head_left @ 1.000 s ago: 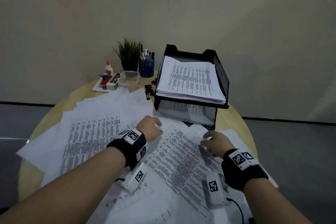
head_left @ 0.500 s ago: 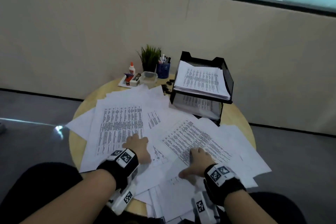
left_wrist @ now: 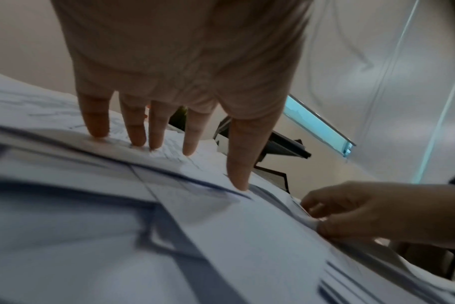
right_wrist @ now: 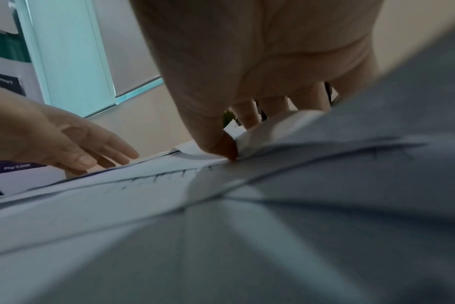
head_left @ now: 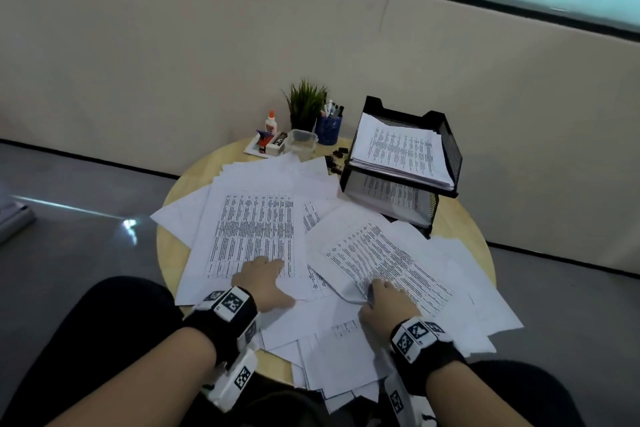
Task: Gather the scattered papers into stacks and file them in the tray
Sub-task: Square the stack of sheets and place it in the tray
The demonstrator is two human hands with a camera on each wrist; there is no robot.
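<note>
left hand (head_left: 264, 279) lies flat with fingers (left_wrist: 96, 115) spread, pressing the near edge of a printed sheet (head_left: 254, 236) on the left of the pile. right hand (head_left: 388, 302) pinches the lifted near-left corner of a tilted printed sheet (head_left: 388, 258) between thumb (right_wrist: 221, 144) and curled fingers; the corner curls up off the sheets below. scattered papers (head_left: 339, 354) overlap across most of the round wooden table (head_left: 460, 218), several overhanging its near, left and right rims. bare tabletop shows at the left rim, at the right rim beside the tray, and in a small patch at the near rim. black mesh tray (head_left: 446, 149), two tiers, stands at the far right, each tier holding a stack; its near corner touches the loose sheets. binder clips (head_left: 337, 158), a blue pen cup (head_left: 329, 128), a potted plant (head_left: 306, 104), a clear container (head_left: 303, 140) and a glue bottle (head_left: 270, 123) crowd the far rim.
</note>
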